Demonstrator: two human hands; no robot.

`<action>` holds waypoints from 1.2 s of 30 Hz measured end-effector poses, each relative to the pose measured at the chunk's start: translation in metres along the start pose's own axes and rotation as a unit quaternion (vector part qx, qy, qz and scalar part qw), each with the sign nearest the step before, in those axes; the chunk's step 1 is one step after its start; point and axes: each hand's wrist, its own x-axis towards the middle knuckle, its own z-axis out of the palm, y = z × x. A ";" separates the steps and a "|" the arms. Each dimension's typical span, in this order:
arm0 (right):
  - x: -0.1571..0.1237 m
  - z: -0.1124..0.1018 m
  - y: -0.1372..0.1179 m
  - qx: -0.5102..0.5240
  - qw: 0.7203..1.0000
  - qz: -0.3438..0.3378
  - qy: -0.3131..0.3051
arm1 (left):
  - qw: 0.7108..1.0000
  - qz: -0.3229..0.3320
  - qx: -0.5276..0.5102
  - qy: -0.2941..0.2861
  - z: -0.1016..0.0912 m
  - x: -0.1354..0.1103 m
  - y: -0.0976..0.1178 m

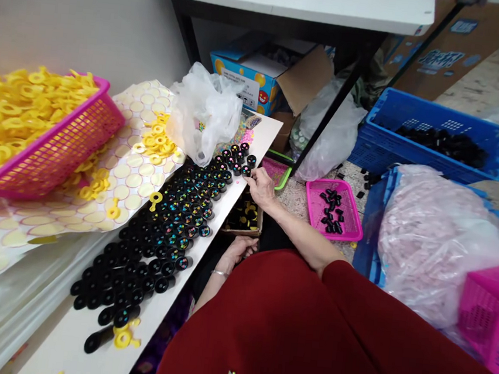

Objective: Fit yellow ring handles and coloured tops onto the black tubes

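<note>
My right hand reaches to the table's right edge, its fingers pinched at the side of a small black cup. That cup stands at the far end of a dense group of black cups. Many on the right side hold coloured beads; the insides of the nearer-left ones look dark. One pink bead lies on the white table beside my fingertips. Low by my lap, my left hand has its fingers curled together; its palm is hidden. Just beyond it, a cardboard box contains black and yellow pieces.
A pink basket heaped with yellow ring pieces stands at left. A clear plastic bag and loose beads sit at the table's far end. On the floor at right are a pink tray and a blue crate.
</note>
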 end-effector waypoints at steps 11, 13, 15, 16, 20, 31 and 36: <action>-0.009 0.013 -0.032 -0.173 0.977 -0.036 -0.118 | 1.000 -0.001 0.008 0.001 0.000 -0.001 0.001; -0.009 0.014 -0.035 -0.186 0.975 -0.034 -0.120 | 1.000 0.000 0.005 0.000 0.000 0.000 0.000; -0.008 0.016 -0.037 -0.191 0.974 -0.025 -0.120 | 1.000 0.002 0.002 -0.001 0.000 0.001 -0.001; -0.007 0.016 -0.038 -0.192 0.974 -0.019 -0.122 | 1.000 0.002 0.001 -0.002 0.000 0.001 -0.002; -0.005 0.017 -0.040 -0.179 0.976 0.002 -0.125 | 1.000 0.004 -0.001 -0.002 -0.001 0.003 -0.004; -0.004 0.008 -0.049 -0.036 0.994 -0.086 -0.064 | 1.000 0.005 0.005 -0.001 0.000 0.004 -0.005; 0.014 0.010 -0.059 -0.105 0.984 -0.097 -0.107 | 0.999 -0.021 0.045 -0.006 -0.001 0.005 -0.004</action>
